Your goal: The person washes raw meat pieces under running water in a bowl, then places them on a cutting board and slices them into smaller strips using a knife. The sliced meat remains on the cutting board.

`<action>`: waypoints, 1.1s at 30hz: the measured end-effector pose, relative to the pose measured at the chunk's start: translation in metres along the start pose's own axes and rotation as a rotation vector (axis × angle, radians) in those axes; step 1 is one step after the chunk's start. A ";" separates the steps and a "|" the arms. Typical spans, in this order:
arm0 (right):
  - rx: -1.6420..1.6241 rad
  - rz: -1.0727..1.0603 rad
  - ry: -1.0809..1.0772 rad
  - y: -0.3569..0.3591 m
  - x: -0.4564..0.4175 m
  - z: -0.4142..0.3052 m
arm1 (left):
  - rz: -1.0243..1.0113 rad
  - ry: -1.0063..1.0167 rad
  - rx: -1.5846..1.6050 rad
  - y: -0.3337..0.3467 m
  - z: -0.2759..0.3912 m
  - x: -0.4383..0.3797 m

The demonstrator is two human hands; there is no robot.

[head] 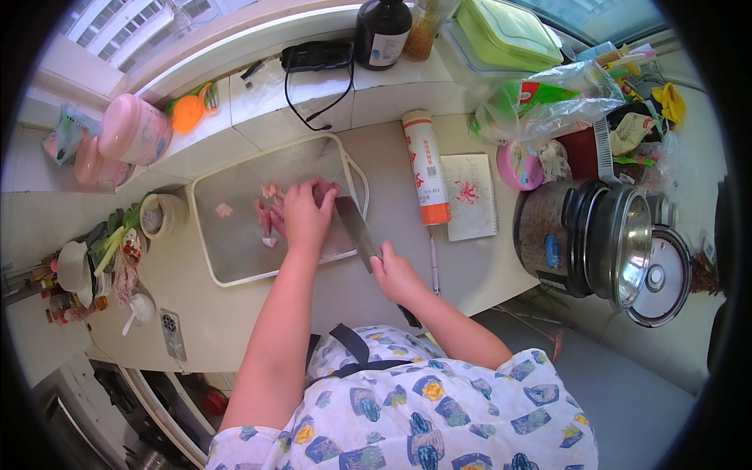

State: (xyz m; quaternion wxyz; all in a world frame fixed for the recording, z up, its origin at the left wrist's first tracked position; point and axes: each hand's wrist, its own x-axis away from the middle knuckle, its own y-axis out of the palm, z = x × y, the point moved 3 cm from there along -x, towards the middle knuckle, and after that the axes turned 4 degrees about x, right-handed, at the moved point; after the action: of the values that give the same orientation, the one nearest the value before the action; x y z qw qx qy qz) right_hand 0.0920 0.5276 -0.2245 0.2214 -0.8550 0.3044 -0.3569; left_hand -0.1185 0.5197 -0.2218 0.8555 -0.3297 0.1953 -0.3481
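Observation:
A grey cutting board with a pale rim (pixel 226 247) lies on the counter before me. My left hand (pixel 306 214) rests on it, fingers curled over a piece of raw meat (pixel 325 189). More cut strips of meat (pixel 264 218) lie just left of that hand, with small pale bits (pixel 223 210) farther left. My right hand (pixel 395 271) grips a cleaver (pixel 358 232) near its blade's rear end; the dark handle's end shows below the wrist. The blade slants beside the held meat, across the board's right edge. Whether it touches the meat is unclear.
A white and orange cylindrical package (pixel 427 170), a spiral notebook (pixel 470 197) and a pen (pixel 434 264) lie right of the board. Beyond stands an electric pressure cooker (pixel 543 235). Left are a stone mortar (pixel 167 214) and a phone (pixel 173 335). A dark bottle (pixel 382 35) stands on the ledge.

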 end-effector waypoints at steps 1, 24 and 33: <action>-0.044 0.047 -0.028 0.000 0.002 0.002 | -0.021 0.010 -0.017 0.003 0.000 0.001; 0.508 -0.032 -0.178 -0.022 -0.032 -0.049 | -0.032 0.015 -0.018 0.005 -0.007 0.013; 0.562 0.028 -0.192 -0.015 -0.030 -0.051 | -0.155 -0.014 -0.079 0.008 -0.007 -0.001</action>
State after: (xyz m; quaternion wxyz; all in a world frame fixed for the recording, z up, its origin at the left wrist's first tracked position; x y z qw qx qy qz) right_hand 0.0420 0.5504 -0.1970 0.4819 -0.7859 0.1829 -0.3415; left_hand -0.1192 0.5219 -0.2325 0.8137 -0.3797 0.1769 -0.4031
